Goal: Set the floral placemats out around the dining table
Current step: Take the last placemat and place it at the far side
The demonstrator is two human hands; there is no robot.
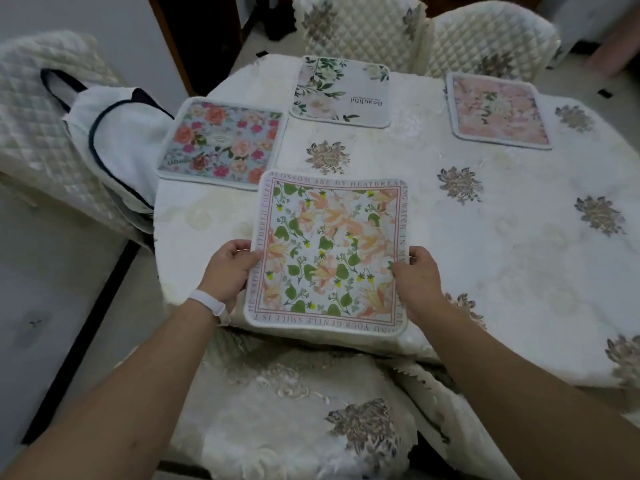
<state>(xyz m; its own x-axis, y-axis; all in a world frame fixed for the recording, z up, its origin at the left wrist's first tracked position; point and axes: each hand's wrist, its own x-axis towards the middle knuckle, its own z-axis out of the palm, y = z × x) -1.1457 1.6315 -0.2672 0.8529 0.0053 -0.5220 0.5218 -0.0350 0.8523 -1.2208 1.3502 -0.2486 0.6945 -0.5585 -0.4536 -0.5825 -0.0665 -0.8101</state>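
Closest to me, a cream embroidered chair cover sits beneath both forearms. I see the left hand pinching the 9 o'clock edge and the right hand pinching the 3 o'clock edge of a square peach-and-green floral placemat, at the cream-clothed dining table's 6 o'clock rim. 3 more lie flat: a blue rose-print placemat at 10 o'clock, a white leafy placemat at 12, a pink placemat at 2.

We hold the peach-and-green placemat w/ left hand & right hand pinching its side edges at the table's near edge; blue placemat, white placemat & pink placemat lie flat beyond.
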